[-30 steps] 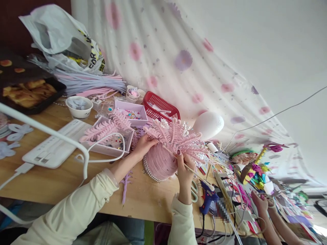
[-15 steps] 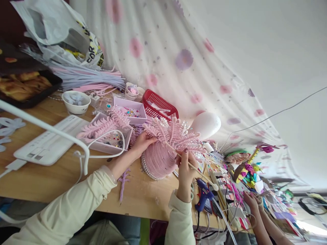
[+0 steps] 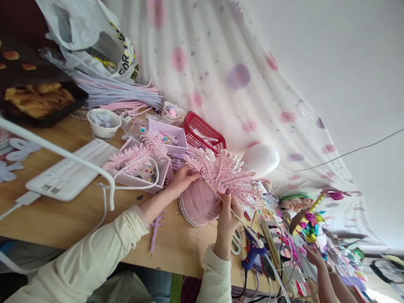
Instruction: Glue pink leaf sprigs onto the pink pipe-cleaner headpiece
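Note:
A pink headdress [image 3: 200,202] stands on the table in front of me, its dome wrapped in fuzzy pink strands and edged with pearl beads. Feathery pink fronds and pearl sprays fan out from its top. My left hand [image 3: 184,180] pinches the edge of a pink frond [image 3: 193,164] at the headdress's left side. In my right hand [image 3: 227,216] is a thin wooden stick [image 3: 241,221], held slantwise. Its upper end reaches the base of the fronds; the pale lower end hangs near a blue glue gun [image 3: 252,252].
Lilac boxes of beads [image 3: 170,141], a red basket [image 3: 205,134] and a white egg-shaped form [image 3: 261,160] sit behind. A white power bank [image 3: 72,168] and a white curved bar [image 3: 63,149] occupy the left. At right, a co-worker's hands [image 3: 315,257] are among craft scraps.
The view has shifted slightly, moving the scene rightward. My right hand and the stick have come a little left against the headdress, the stick now steeper. The co-worker's hands have changed pose.

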Motion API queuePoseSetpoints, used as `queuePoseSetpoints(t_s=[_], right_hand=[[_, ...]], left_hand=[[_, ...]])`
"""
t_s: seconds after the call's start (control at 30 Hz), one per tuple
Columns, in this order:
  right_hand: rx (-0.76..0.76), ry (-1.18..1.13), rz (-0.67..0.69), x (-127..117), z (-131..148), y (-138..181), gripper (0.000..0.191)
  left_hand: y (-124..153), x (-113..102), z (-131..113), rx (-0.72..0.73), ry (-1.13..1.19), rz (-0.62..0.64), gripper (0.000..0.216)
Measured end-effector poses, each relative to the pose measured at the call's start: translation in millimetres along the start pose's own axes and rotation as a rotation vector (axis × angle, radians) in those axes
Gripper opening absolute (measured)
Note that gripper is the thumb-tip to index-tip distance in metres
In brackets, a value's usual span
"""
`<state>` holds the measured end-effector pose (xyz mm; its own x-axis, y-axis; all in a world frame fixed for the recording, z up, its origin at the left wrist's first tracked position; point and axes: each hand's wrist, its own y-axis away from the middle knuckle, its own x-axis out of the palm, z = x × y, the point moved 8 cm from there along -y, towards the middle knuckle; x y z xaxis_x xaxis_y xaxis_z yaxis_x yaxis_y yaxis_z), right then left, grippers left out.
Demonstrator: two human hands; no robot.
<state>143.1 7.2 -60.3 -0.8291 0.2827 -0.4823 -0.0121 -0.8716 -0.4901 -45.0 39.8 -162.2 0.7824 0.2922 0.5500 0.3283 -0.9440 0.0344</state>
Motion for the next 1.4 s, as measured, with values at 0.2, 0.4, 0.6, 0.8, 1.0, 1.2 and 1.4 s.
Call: queuePoseSetpoints(t_s=[0.2, 0.4, 0.6, 0.8, 1.0, 1.2, 1.4], right_hand=[[-0.066, 0.045, -0.046, -6.3, -2.6, 7.5, 0.059], [-0.159, 0.118, -0.063, -12.7, -2.8, 21.0, 0.055], [-0.091, 0.083, -0.086, -13.9, -7.9, 27.5, 0.052], [-0.026, 0.006, 0.012, -4.4, 8.6, 14.4, 0.053], [-0.029, -0.054, 0.028, -2.4, 8.0, 14.8, 0.053], [-0.074, -0.224, -0.102, -13.5, -7.2, 11.8, 0.052], [-0.103, -0.101, -0.046, -7.6, 5.7, 1.8, 0.051]], left_hand=[[0.1, 0.5, 0.5, 0.015, 0.013, -0.017, 0.015], [1.0, -0.1, -1.5, 0.037, -0.019, -0.033, 0.014], [1.5, -2.5, -5.1, 0.089, -0.087, -0.055, 0.012], [-1.3, -3.2, -9.2, 0.149, -0.177, -0.051, 0.009], [2.2, -3.1, -21.5, 0.213, -0.323, -0.057, 0.007], [9.0, -1.0, -31.0, 0.255, -0.465, -0.059, 0.005], [9.1, 0.1, -32.6, 0.262, -0.534, -0.062, 0.006]])
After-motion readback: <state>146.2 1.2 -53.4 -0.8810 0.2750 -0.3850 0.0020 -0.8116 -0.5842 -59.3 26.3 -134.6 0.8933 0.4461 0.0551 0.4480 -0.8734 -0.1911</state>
